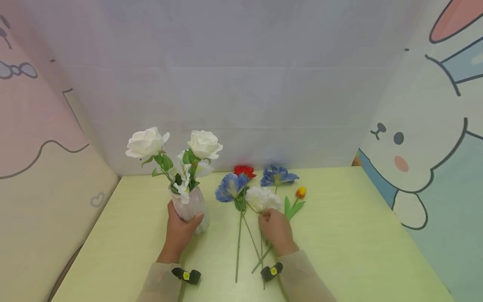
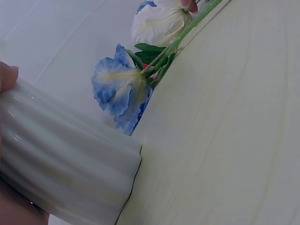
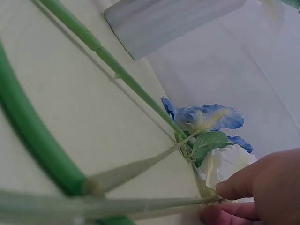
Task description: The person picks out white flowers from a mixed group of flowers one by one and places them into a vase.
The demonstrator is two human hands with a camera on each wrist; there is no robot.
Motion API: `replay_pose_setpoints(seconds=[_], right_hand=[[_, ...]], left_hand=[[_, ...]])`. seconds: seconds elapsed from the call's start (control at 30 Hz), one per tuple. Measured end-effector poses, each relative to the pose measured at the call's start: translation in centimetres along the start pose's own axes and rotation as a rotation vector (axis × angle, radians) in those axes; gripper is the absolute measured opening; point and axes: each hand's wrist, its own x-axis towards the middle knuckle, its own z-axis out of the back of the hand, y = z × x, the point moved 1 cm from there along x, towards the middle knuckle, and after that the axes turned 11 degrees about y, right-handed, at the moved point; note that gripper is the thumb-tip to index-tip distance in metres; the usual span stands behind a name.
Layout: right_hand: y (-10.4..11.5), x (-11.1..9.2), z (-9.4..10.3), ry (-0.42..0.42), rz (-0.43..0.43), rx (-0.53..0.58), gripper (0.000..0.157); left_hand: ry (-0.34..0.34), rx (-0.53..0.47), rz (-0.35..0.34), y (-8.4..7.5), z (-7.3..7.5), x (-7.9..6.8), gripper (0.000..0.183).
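My left hand [image 1: 181, 233] grips a white fluted vase [image 1: 190, 205], thumb across its near side. Two white roses [image 1: 205, 144] and a drooping white iris-like flower [image 1: 183, 180] rise from it with green leaves. To the right, my right hand [image 1: 277, 228] pinches the stem of a ruffled white flower [image 1: 263, 198] just below its bloom; thumb and fingertip meet on that stem in the right wrist view. A blue flower [image 1: 231, 188] lies left of the white one. In the left wrist view, the vase [image 2: 70, 154] hides part of the left hand.
Beyond the white flower lie a red flower [image 1: 245, 170] and another blue flower [image 1: 278, 176]. An orange-yellow tulip [image 1: 300, 192] with green leaves lies to the right. Stems cross on the pale yellow table [image 1: 351, 235]. Cloth-like walls with cartoon animals surround the table.
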Motion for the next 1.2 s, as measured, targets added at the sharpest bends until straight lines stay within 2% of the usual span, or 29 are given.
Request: replay_pose_setpoints(seconds=[0.33, 0.53, 0.77, 0.97, 1.2], right_hand=[[-0.1, 0.8, 0.4, 0.043, -0.044, 0.03, 0.022], [-0.5, 1.2, 0.8, 0.093, -0.067, 0.152, 0.026], [-0.3, 1.2, 1.2, 0.13, -0.083, 0.298, 0.023], [0.1, 1.0, 1.4, 0.157, -0.052, 0.395, 0.02], [1.0, 0.5, 1.7, 0.185, 0.004, 0.565, 0.029]], left_hand=[[0.003, 0.025, 0.019, -0.3, 0.0, 0.1, 0.097], [-0.013, 0.029, 0.023, 0.0, 0.1, 0.1, 0.097], [-0.011, 0.029, -0.009, -0.1, 0.0, 0.1, 0.095], [-0.003, 0.025, 0.011, -0.2, 0.0, 0.0, 0.095], [0.003, 0.01, 0.029, -0.4, 0.0, -0.1, 0.097]])
